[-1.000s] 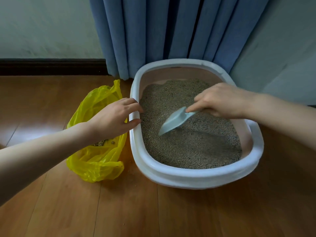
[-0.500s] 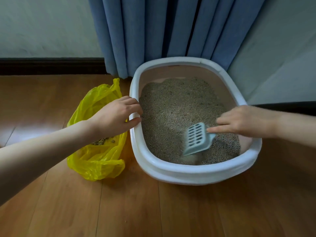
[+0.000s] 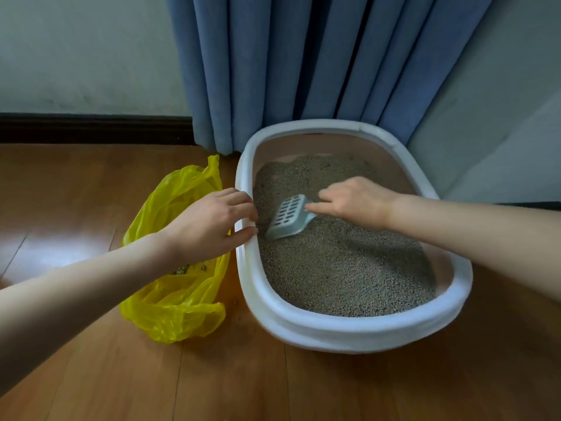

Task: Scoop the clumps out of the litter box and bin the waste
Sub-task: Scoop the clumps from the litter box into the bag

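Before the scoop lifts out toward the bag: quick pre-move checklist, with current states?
1. Right hand holds the scoop by its handle: ok.
2. Left hand grips the litter box rim, steadying it: ok.
3. Clump in the scoop: cannot tell; the slotted face looks bare.
4. Yellow bag beside the box, within reach: ok.
5. Bag mouth open: cannot tell; the left arm covers it.

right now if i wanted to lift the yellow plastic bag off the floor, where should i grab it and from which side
Probably the crumpled upper edge of the yellow plastic bag at its far end, coming from above. That edge stands up loose and bunched, so fingers can pinch it, while the waste sits low inside. The left hand gripping the white litter box rim is closest.
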Tool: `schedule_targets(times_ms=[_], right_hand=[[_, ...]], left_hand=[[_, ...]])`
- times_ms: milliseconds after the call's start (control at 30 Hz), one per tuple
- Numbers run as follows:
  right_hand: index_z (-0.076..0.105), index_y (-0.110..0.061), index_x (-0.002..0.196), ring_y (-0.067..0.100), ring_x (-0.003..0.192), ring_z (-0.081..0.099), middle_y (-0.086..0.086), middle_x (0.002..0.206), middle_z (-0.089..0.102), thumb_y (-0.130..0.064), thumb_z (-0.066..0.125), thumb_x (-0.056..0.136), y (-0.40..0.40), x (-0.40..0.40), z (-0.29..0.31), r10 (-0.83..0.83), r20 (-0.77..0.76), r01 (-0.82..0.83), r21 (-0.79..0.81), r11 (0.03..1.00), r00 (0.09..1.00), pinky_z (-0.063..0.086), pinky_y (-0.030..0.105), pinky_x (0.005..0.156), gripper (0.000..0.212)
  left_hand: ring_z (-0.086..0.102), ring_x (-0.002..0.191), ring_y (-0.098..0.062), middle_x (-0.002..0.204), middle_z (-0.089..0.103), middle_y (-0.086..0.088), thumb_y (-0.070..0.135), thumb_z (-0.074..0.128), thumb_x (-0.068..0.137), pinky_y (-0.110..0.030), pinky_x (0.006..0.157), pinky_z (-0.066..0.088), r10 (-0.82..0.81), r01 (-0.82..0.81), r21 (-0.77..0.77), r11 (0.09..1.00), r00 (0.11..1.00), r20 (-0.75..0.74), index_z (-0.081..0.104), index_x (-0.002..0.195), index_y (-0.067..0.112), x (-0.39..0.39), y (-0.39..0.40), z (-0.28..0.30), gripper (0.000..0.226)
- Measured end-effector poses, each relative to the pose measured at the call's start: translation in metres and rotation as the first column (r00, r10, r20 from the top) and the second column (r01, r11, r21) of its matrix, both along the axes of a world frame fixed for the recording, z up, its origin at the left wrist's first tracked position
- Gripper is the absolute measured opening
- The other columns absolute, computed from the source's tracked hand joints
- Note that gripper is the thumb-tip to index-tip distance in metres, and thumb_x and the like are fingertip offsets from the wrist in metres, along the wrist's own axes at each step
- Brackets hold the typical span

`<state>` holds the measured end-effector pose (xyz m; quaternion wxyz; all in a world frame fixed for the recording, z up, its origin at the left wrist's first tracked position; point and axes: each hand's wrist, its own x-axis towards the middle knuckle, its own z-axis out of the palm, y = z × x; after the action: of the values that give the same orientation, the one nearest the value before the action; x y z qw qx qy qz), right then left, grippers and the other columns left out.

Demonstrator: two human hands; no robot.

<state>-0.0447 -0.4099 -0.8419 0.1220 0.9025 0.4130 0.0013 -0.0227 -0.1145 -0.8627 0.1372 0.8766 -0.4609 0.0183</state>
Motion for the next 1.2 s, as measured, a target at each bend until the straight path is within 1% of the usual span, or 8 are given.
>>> schedule_targets(times_ms=[233, 367, 467, 633, 733, 867, 1000, 1200], right_hand=[[0.066, -0.013, 0.116, 0.022, 0.050, 0.054, 0.007, 0.069, 0.058, 0.015, 0.083, 0.038, -0.114, -0.001, 0.053, 0.014, 0.010, -0.010, -0.294, 0.956, 1.000, 0.034, 0.025, 0.036, 0.085], [0.062, -0.017, 0.126, 0.029, 0.065, 0.060, 0.009, 0.083, 0.062, -0.001, 0.070, 0.077, -0.081, 0.047, 0.056, -0.299, 0.201, 0.324, -0.103, 0.941, 0.933, 0.030, 0.028, 0.046, 0.052], [0.052, -0.025, 0.136, 0.028, 0.085, 0.062, 0.006, 0.103, 0.065, -0.010, 0.046, 0.092, -0.020, 0.064, 0.041, -0.410, 0.075, 0.409, 0.027, 0.912, 0.909, 0.041, 0.031, 0.060, 0.046], [0.064, -0.030, 0.112, 0.013, 0.060, 0.051, -0.006, 0.073, 0.060, -0.024, 0.044, 0.094, 0.025, 0.045, 0.029, -0.175, -0.061, 0.163, -0.163, 0.973, 0.983, 0.036, 0.026, 0.046, 0.028], [0.053, -0.022, 0.061, 0.013, 0.045, 0.037, -0.008, 0.051, 0.042, -0.059, 0.033, 0.092, 0.015, 0.037, 0.031, -0.446, -0.238, 0.421, -0.149, 0.895, 0.863, 0.034, 0.030, 0.045, 0.052], [0.059, -0.020, 0.060, 0.011, 0.049, 0.035, -0.008, 0.052, 0.042, -0.057, 0.048, 0.089, -0.012, 0.041, 0.050, -0.475, -0.515, 0.501, -0.098, 0.860, 0.713, 0.033, 0.030, 0.053, 0.048], [0.067, -0.022, 0.071, 0.006, 0.058, 0.042, -0.010, 0.060, 0.048, -0.041, 0.058, 0.091, -0.015, 0.048, 0.067, -0.392, -0.765, 0.387, -0.202, 0.900, 0.512, 0.035, 0.026, 0.060, 0.029], [0.057, -0.021, 0.082, 0.010, 0.073, 0.048, -0.002, 0.088, 0.057, -0.035, 0.053, 0.094, 0.039, 0.048, 0.048, -0.323, -0.704, 0.002, -0.415, 0.910, 0.632, 0.035, 0.025, 0.063, 0.019]], left_hand=[[0.054, 0.092, -0.011, 0.098, 0.062, 0.006, 0.046, 0.040, 0.090, -0.023, 0.079, 0.049, -0.018, 0.019, -0.076, 0.997, 1.000, 0.011, 0.069, 0.096, 0.021, 0.006, -0.002, -0.004, 0.039], [0.054, 0.088, -0.012, 0.092, 0.061, 0.006, 0.041, 0.044, 0.091, -0.027, 0.076, 0.050, -0.017, 0.020, -0.129, 0.991, 1.000, 0.020, 0.069, 0.089, 0.020, 0.011, -0.006, -0.008, 0.032], [0.055, 0.087, -0.012, 0.091, 0.062, 0.005, 0.038, 0.046, 0.091, -0.027, 0.076, 0.050, -0.032, 0.035, -0.135, 0.990, 0.999, 0.025, 0.070, 0.089, 0.018, 0.013, -0.007, -0.008, 0.031], [0.057, 0.093, -0.013, 0.097, 0.065, 0.002, 0.024, 0.062, 0.090, -0.022, 0.081, 0.047, -0.052, 0.054, -0.132, 0.990, 0.999, 0.016, 0.071, 0.097, 0.017, 0.015, 0.001, -0.009, 0.014], [0.057, 0.094, -0.014, 0.097, 0.065, 0.002, 0.022, 0.063, 0.090, -0.018, 0.083, 0.043, -0.051, 0.052, -0.128, 0.990, 0.999, 0.015, 0.071, 0.097, 0.016, 0.014, 0.004, -0.010, 0.012], [0.056, 0.091, -0.015, 0.095, 0.065, 0.001, 0.028, 0.055, 0.092, -0.016, 0.082, 0.040, -0.054, 0.054, -0.123, 0.991, 0.999, 0.004, 0.071, 0.094, 0.015, 0.014, 0.002, -0.008, 0.021], [0.055, 0.091, -0.016, 0.094, 0.063, 0.001, 0.035, 0.046, 0.092, -0.018, 0.082, 0.039, -0.051, 0.048, -0.127, 0.991, 0.999, -0.020, 0.069, 0.091, 0.015, 0.015, -0.002, -0.007, 0.031], [0.054, 0.103, -0.018, 0.104, 0.061, 0.000, 0.044, 0.045, 0.094, -0.023, 0.094, 0.038, -0.071, 0.070, -0.060, 0.996, 0.997, -0.016, 0.067, 0.098, 0.016, 0.013, -0.001, -0.008, 0.036]])
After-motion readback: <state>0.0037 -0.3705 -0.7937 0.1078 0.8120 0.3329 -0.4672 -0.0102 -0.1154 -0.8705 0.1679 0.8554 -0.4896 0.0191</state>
